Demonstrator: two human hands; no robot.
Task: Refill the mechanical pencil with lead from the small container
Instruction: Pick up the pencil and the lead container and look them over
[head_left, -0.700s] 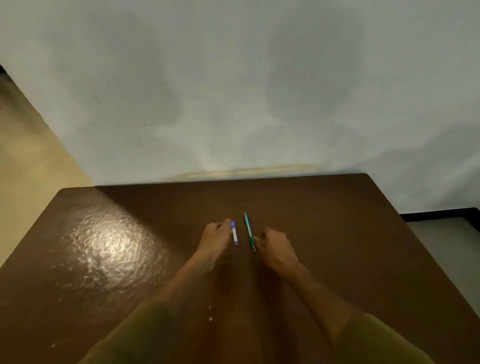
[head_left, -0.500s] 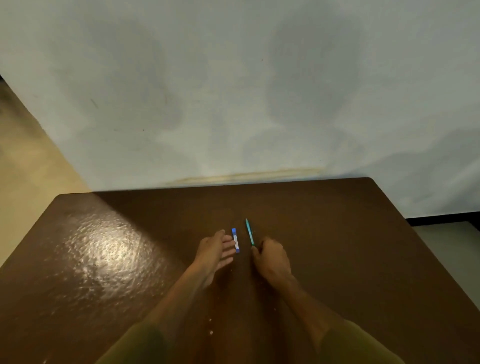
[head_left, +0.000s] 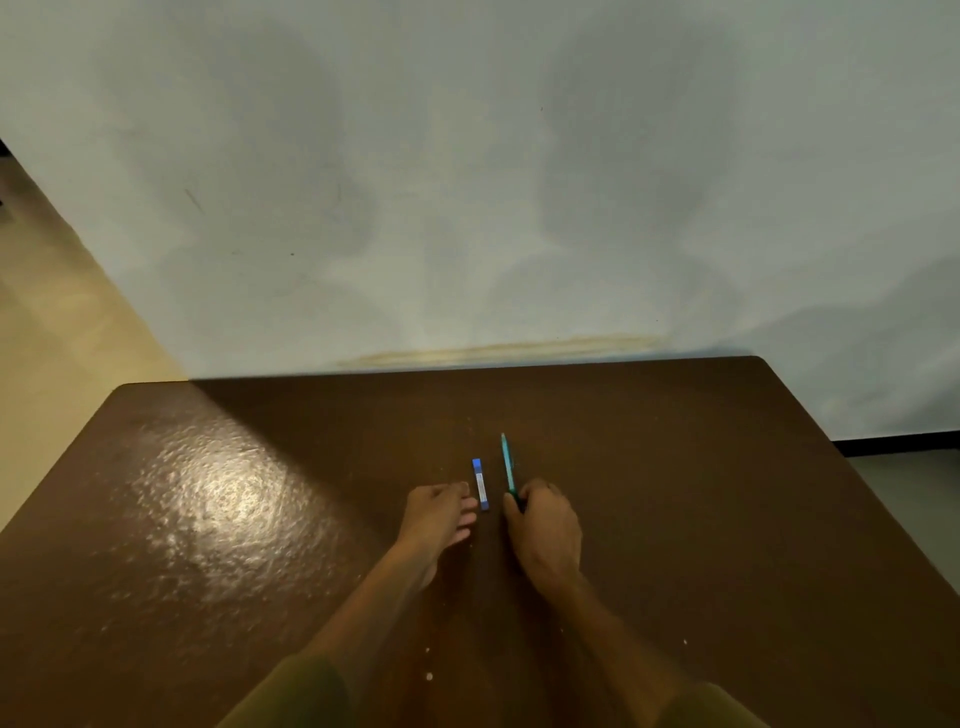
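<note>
Head view, only view. Dark brown glossy tabletop (head_left: 675, 519), pushed against pale grey wall (head_left: 467, 182).

Slim teal plastic mechanical pencil (head_left: 506, 464) flat on tabletop, long axis pointing away toward wall, near end hidden under right hand (head_left: 543, 525). Small flat blue-and-white rectangular lead container (head_left: 481, 484) just left of pencil, parallel to it, narrow gap between, not touching.

Change vs the two earlier frames: left hand (head_left: 436, 514) was curled with fingertips at container's top end; now fingers spread loose and flat, palm on tabletop, tips just left of container's near end, maybe brushing it, contact too small to call. Not gripping anything. Container itself unmoved relative to pencil. Right hand was a loose fist beside pencil's near end; now curled over that end, thumb and fingers closed around lower barrel. Looks like a pinch on pencil, though exact finger contact hidden by knuckles. Pencil not lifted yet, tip end still down on tabletop.

Meaning, as judgement: pick-up phase just starting, right hand taking pencil first, left hand released and waiting beside container. Task barely begun: pencil cap still on as far as visible, container apparently shut. Likely next: lift pencil, pull cap, then left hand fetch container. Risk: thin lead snapping or rolling on slick tabletop.
</note>
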